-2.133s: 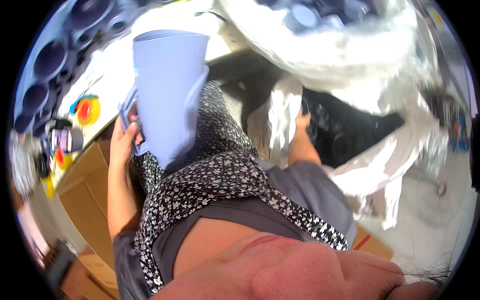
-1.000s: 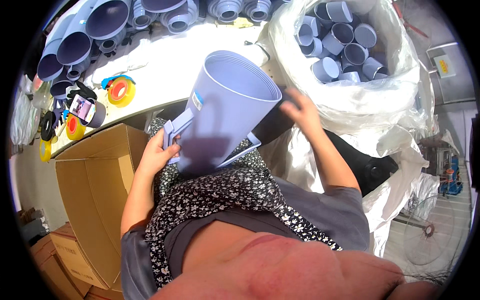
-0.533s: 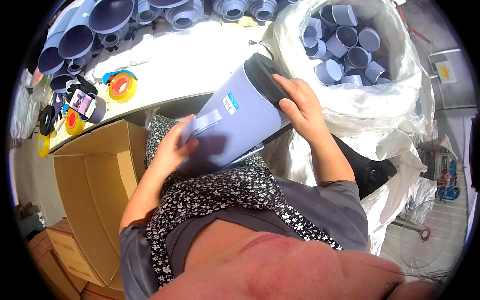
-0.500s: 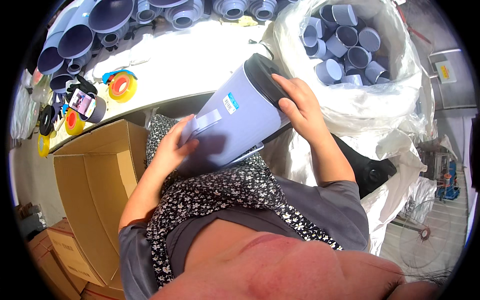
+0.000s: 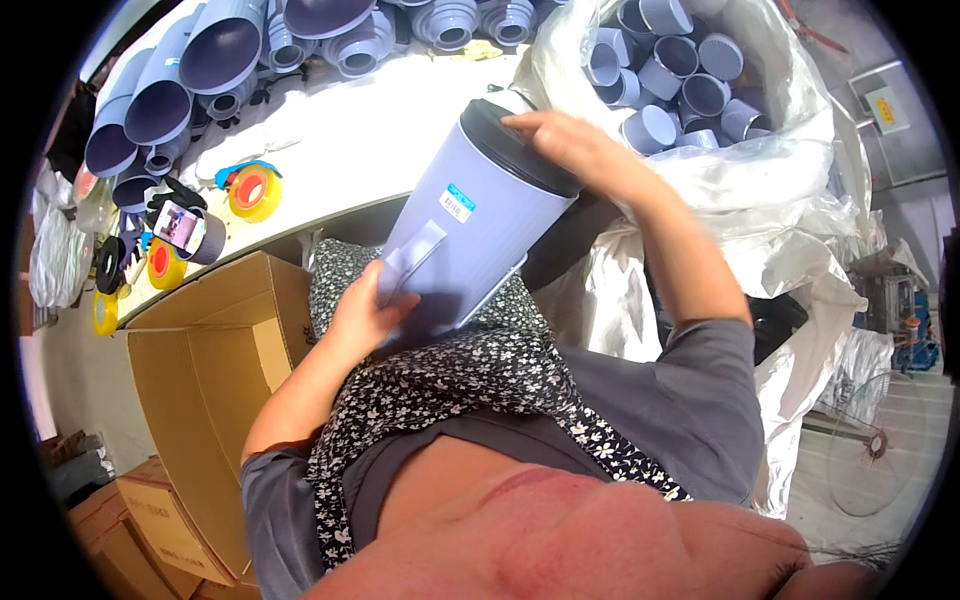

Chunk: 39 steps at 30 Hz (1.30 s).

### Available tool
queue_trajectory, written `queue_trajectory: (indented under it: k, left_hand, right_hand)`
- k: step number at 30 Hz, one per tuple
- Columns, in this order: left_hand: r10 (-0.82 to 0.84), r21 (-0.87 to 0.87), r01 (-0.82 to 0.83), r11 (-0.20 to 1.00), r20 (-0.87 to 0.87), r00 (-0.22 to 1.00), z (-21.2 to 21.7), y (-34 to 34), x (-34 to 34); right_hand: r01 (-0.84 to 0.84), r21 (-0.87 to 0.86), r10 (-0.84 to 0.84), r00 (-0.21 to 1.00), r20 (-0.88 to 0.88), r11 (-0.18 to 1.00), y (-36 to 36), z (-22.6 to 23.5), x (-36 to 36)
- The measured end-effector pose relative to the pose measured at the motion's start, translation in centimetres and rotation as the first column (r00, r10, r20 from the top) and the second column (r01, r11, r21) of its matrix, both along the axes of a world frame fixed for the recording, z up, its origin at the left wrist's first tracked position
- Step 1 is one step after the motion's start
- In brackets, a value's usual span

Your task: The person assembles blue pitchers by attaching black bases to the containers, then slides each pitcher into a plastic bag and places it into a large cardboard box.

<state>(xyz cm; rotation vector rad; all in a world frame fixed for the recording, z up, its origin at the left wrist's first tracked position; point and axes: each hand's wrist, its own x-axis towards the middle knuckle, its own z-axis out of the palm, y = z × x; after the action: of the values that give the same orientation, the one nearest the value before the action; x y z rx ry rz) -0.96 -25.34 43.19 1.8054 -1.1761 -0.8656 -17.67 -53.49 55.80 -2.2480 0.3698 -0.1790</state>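
A large light-purple plastic jug [image 5: 490,220] with a black lid [image 5: 510,145] leans in front of me, its top tilted away and its base near my apron. A pale strap-like handle [image 5: 412,258] and a small barcode label [image 5: 459,203] show on its side. My left hand [image 5: 362,312] grips the jug by the lower end of the handle, thumb against the body. Over the lid is my right hand [image 5: 575,150], slightly blurred, with a finger stretched out across the black top. Its other fingers are partly hidden, and whether they press on the lid is unclear.
An open cardboard box [image 5: 200,370] stands to my left. On the white table [image 5: 370,130] lie yellow tape rolls [image 5: 254,192], a phone [image 5: 178,226] and several purple plastic vessels [image 5: 220,50]. A clear plastic bag [image 5: 790,150] of purple cups [image 5: 668,70] sits at the right; a fan [image 5: 875,445] stands beyond.
My right hand has moved from gripping the lid's right edge to over its top. The jug has shifted slightly left in view; my left hand keeps its hold.
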Motion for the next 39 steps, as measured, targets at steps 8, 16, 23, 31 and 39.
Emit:
queue_trajectory:
  k: [8, 16, 23, 31, 39]
  left_hand:
    - [0.009, 0.054, -0.007, 0.999, -0.043, 0.999, -0.8, -1.5, 0.6]
    - [0.030, -0.057, -0.043, 0.997, -0.210, 0.977, -2.9, -1.0, 2.5]
    - [0.097, 0.010, -0.100, 0.995, -0.356, 0.929, -3.6, -0.5, 3.6]
    - [0.059, -0.137, -0.095, 0.986, -0.242, 0.968, -4.3, -2.1, 3.3]
    - [0.051, -0.033, -0.051, 0.998, -0.006, 0.999, -3.3, -3.0, 1.6]
  right_hand:
    - [-0.163, 0.005, 0.162, 0.985, 0.060, 0.987, -2.5, -5.4, 3.1]
    - [0.011, 0.444, -0.024, 0.999, 0.023, 0.896, -4.7, -2.5, 2.7]
    - [0.184, 0.613, -0.236, 0.972, 0.005, 0.768, -4.4, -1.7, 2.7]
    - [-0.007, -0.013, 0.008, 0.999, 0.050, 1.000, -6.9, -7.9, 3.5]
    - [-0.227, 0.096, 0.196, 0.946, 0.258, 0.969, -3.6, -4.5, 5.8]
